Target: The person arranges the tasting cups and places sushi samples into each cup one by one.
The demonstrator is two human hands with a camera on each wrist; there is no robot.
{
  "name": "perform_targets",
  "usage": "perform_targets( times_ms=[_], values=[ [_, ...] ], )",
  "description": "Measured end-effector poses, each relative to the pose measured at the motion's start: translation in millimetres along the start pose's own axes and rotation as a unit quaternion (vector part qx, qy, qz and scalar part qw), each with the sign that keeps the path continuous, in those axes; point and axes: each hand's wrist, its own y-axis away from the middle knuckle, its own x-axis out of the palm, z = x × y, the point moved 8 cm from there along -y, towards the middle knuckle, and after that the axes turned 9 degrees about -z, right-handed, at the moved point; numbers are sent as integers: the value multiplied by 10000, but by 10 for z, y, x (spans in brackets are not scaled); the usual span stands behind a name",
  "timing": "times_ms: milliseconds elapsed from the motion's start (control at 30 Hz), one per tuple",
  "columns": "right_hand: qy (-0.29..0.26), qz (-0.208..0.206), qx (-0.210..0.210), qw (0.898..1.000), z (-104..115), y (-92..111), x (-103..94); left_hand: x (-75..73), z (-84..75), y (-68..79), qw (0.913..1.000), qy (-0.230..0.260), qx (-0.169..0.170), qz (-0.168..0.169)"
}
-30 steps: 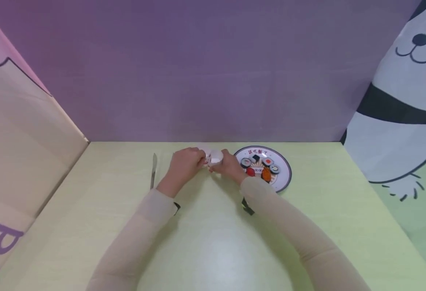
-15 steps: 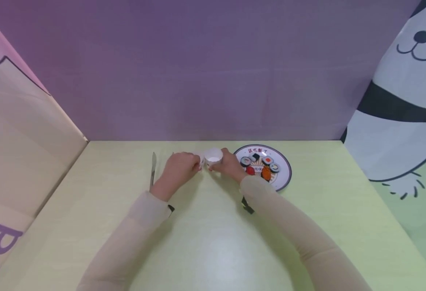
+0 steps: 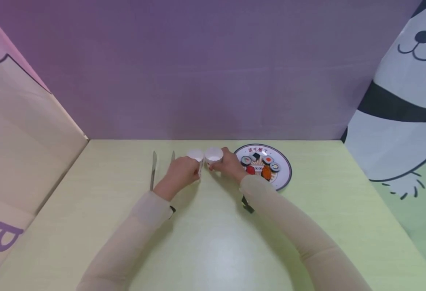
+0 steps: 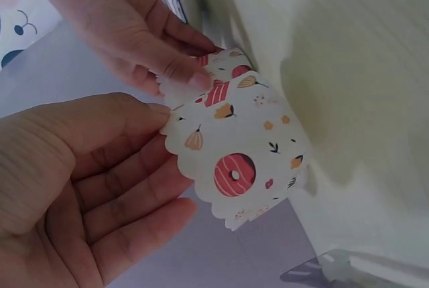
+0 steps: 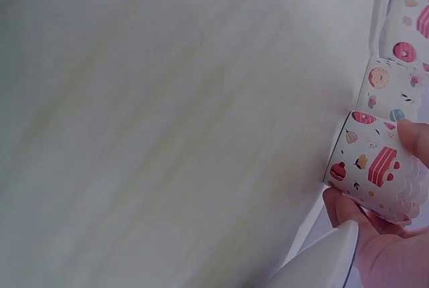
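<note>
Pinching its scalloped rim, thumb on the near side and fingers curved past the edge, the left hand (image 3: 181, 169) has the left cup (image 4: 244, 134), white paper printed with a doughnut, flowers and leaves. Just to the right of that grip, the right hand (image 3: 232, 165) holds the right cup (image 5: 372, 157) by its side, thumb on one face and fingers on the other. Both cups stand mouth up, just beside each other; whether their walls touch, I cannot tell. The right wrist view shows further printed cup wall beyond the right cup, in two parts, and how many cups these make is unclear.

Just right of the right hand is a round plate (image 3: 280, 180) with a dark edge, partly covered by that hand and its sleeve. It bears lettering and a ring of sushi pieces (image 3: 266, 173). Left of the left hand lies a knife (image 3: 153, 167), its lower end hidden by the wrist; between knife and cups, a second blade (image 3: 173, 155) shows its tip from behind the hand. Under everything is a pale table (image 3: 216, 230); beyond the grips rises a purple backdrop (image 3: 213, 72).
</note>
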Motion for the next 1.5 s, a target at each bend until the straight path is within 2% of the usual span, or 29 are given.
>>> perform_targets(
  times_ms=[200, 533, 867, 1300, 1500],
  values=[
    [21, 21, 13, 10000, 10, 0, -11, 74, 12, -6, 9996, 129, -85, 219],
    [-55, 17, -216, 9997, 56, -14, -17, 81, 22, -9, 9997, 11, -9, 244],
    [1, -31, -195, 9998, 76, 3, -54, 8, -13, -129, 9996, 95, 100, 249],
    [-123, 82, -89, 9999, 62, 42, -43, -88, -107, -287, 9987, 306, 361, -206],
    [-166, 41, -178, 9997, 74, 52, -34, -102, -178, -342, 9987, 223, 392, -248]
  ],
)
